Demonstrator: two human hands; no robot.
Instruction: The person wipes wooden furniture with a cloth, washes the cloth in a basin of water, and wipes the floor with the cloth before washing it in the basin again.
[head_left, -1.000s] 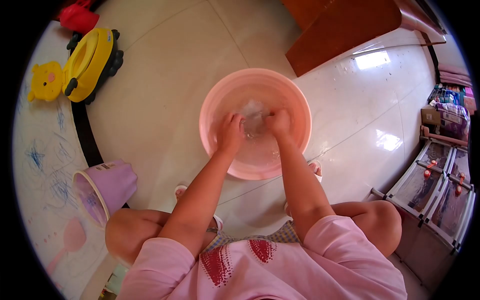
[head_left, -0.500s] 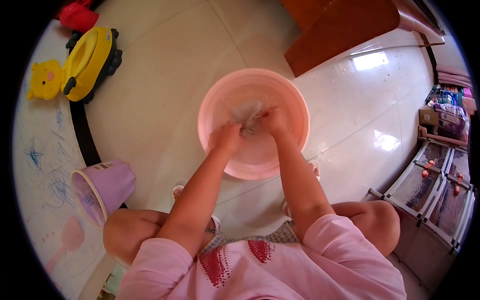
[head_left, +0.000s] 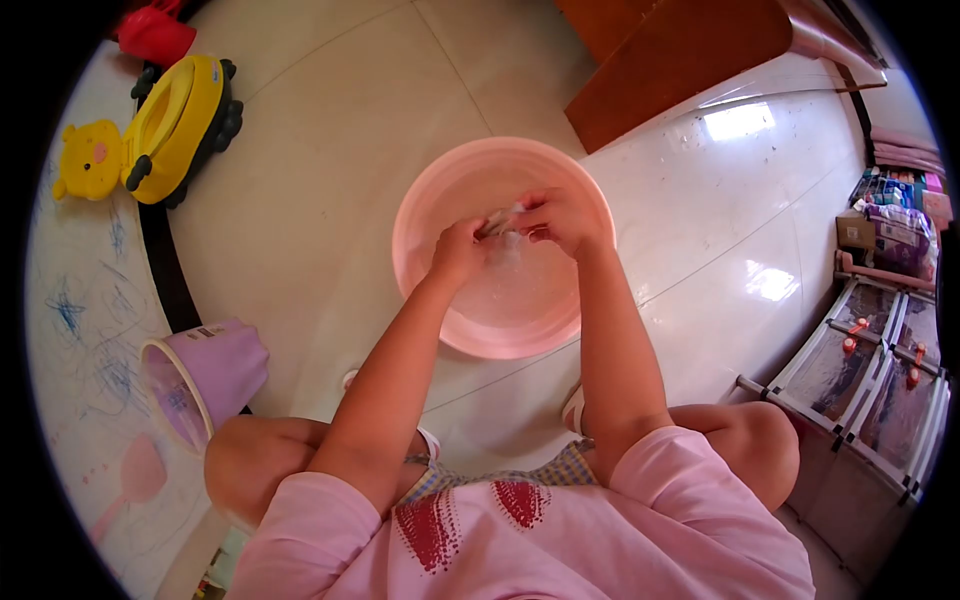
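A round pink basin [head_left: 425,300] with water in it stands on the tiled floor before me. Over its middle a small wet whitish cloth [head_left: 508,238] hangs between my two hands. My left hand [head_left: 462,246] is closed on the cloth's left end. My right hand [head_left: 560,220] pinches its right end, with the fingers bent toward the left hand. Both hands are above the water. The cloth's exact shape is too small to tell.
A purple bin [head_left: 225,370] lies on its side at the left. Behind it are a yellow potty seat [head_left: 180,125] and a red container [head_left: 157,32]. Brown wooden furniture [head_left: 670,75] stands at the back right, a clear-fronted storage unit [head_left: 850,345] at the right.
Both hands have come up out of the water with the cloth between them. My right hand has shifted to the right and turned its fingers inward.
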